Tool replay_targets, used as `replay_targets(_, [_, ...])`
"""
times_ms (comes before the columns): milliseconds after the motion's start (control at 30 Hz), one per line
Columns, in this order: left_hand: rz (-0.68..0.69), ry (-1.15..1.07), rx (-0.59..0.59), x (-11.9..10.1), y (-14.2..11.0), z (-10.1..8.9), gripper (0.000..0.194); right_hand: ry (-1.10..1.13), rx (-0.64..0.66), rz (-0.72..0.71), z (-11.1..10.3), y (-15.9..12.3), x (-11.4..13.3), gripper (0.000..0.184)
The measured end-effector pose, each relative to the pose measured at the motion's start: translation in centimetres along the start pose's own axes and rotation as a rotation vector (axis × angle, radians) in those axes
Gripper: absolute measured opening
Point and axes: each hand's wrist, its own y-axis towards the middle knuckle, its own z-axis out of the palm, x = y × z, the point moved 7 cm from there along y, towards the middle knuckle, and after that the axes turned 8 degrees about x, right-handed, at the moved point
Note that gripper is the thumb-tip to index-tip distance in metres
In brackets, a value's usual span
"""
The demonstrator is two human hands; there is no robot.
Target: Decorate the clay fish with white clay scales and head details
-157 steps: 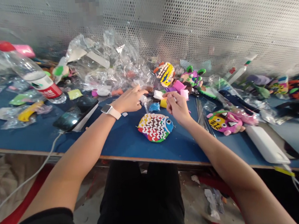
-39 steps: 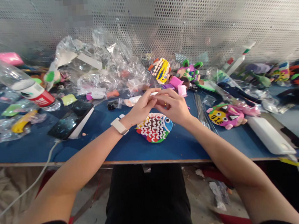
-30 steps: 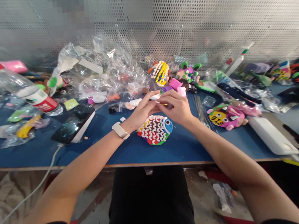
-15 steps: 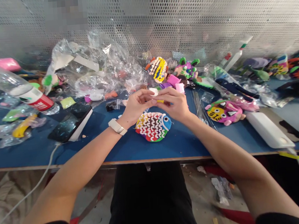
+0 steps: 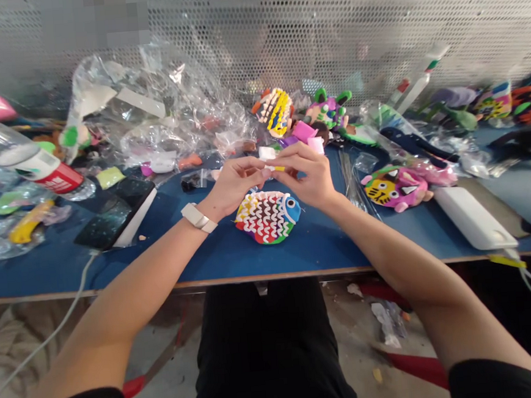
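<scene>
My left hand (image 5: 241,179), a pale watch band on its wrist, has thumb and fingers pinched together at one end of a small yellow piece of modelling clay (image 5: 278,168). At the other end, the bent fingers of my right hand (image 5: 308,174) close on the same piece. Both hands meet above the table, and the fingers partly cover the clay. Just below them lies a clay fish (image 5: 267,218) with a blue head, a multicoloured body and wavy white scale lines. Behind the fingertips shows a white block (image 5: 267,153).
Clear plastic bags (image 5: 185,116) pile up at the back left, near a bottle (image 5: 56,177) and a phone (image 5: 114,214) on a cable. Other clay figures (image 5: 396,189) stand behind and right. A white power bank (image 5: 476,216) lies at the right. The table's front edge (image 5: 262,278) runs below.
The view has shifted slightly, so things appear a little higher and further left. My fingers have parted slightly, and more of the yellow clay shows between them. The fish stays on the table.
</scene>
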Motion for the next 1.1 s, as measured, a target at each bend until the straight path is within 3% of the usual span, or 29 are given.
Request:
replay_targets(300, [0.03, 0.096, 0.01, -0.1, 0.0, -0.4, 0.042, -0.008, 0.049, 0.057, 0.3, -0.2, -0.5, 0.016])
replay_targets(500, [0.008, 0.065, 0.026, 0.2, -0.1, -0.1, 0.042, -0.027, 0.045, -0.019, 0.2, -0.3, -0.6, 0.016])
replay_targets(700, [0.005, 0.102, 0.038, -0.2, -0.1, 0.2, 0.046, -0.016, 0.053, 0.051, 0.4, -0.3, -0.7, 0.02])
replay_targets(867, [-0.061, 0.023, 0.034, 0.2, -0.1, 0.2, 0.047, -0.025, 0.079, -0.062, 0.7, -0.6, -0.7, 0.02])
replay_targets(1100, [-0.065, 0.056, 0.111, -0.5, -0.3, 0.9, 0.05, -0.068, 0.04, -0.066, 0.4, -0.7, -0.7, 0.015])
